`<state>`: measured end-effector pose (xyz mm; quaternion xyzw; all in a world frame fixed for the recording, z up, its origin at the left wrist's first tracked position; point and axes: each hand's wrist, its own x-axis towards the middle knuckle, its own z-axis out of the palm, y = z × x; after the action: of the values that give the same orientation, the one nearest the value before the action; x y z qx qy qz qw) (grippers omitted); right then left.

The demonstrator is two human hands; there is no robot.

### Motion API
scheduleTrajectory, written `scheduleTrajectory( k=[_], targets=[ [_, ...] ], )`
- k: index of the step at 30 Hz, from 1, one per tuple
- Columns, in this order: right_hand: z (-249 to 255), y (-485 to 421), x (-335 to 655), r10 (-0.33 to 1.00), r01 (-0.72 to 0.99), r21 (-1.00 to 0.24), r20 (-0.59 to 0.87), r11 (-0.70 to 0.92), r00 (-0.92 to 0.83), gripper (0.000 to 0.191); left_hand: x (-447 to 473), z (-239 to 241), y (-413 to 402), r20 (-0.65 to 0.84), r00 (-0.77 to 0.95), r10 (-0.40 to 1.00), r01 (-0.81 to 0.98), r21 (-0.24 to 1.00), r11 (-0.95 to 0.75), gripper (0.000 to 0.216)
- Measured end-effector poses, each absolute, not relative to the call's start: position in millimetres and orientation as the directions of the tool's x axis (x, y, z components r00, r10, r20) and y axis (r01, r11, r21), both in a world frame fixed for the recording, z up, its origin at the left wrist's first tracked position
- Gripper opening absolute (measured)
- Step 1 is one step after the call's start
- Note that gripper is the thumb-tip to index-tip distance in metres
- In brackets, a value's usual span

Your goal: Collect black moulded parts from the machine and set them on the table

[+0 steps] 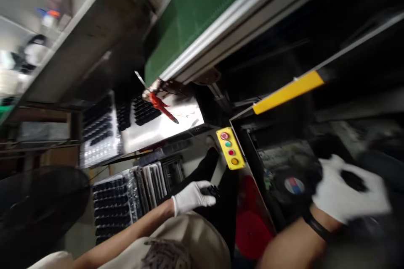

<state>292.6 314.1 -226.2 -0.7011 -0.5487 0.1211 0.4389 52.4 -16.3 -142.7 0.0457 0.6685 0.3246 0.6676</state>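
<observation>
My left hand [191, 198], in a white glove, is held low in front of my body. Its thumb and fingers are closed on a small black part [213, 191]. Off to the right, my gloved right hand [350, 191] is smeared by motion, with a black band on the wrist. Its fingers curl round a dark patch, and what that is I cannot make out. Nearest to the right hand is a dark machine interior with a round red, blue and white label [294, 185].
A yellow button box [231, 148] sits between the hands on the machine's edge. Above are a green conveyor belt [195, 21] and a red rag-like strip [160, 105]. Black trays [101, 130] lie on a metal table at left; more trays [112, 201] stand below. A red round thing [252, 235] is low down.
</observation>
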Motion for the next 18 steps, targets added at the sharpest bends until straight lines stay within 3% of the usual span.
scheduleTrajectory(
  k=[2,4,8,18],
  targets=[
    [-217.6,312.8,286.7,0.865,0.566,-0.811,0.382,0.145,0.326,0.031,51.7,-140.7,-7.9,-0.868,-0.087,0.49,-0.443,0.474,0.761,0.061],
    [-211.0,313.7,281.6,0.872,0.538,-0.821,0.393,0.191,0.29,0.029,50.7,-141.6,-1.4,-0.862,-0.059,0.503,-0.485,0.465,0.74,0.068],
    [-197.8,313.5,277.0,0.888,0.577,-0.799,0.378,0.17,0.261,0.024,51.2,-144.4,5.2,-0.859,-0.017,0.512,-0.467,0.46,0.755,0.071],
    [-200.7,309.4,274.3,0.909,0.483,-0.863,0.31,0.147,0.278,0.029,59.0,-146.9,9.0,-0.9,-0.013,0.436,-0.479,0.388,0.787,0.072]
  ],
)
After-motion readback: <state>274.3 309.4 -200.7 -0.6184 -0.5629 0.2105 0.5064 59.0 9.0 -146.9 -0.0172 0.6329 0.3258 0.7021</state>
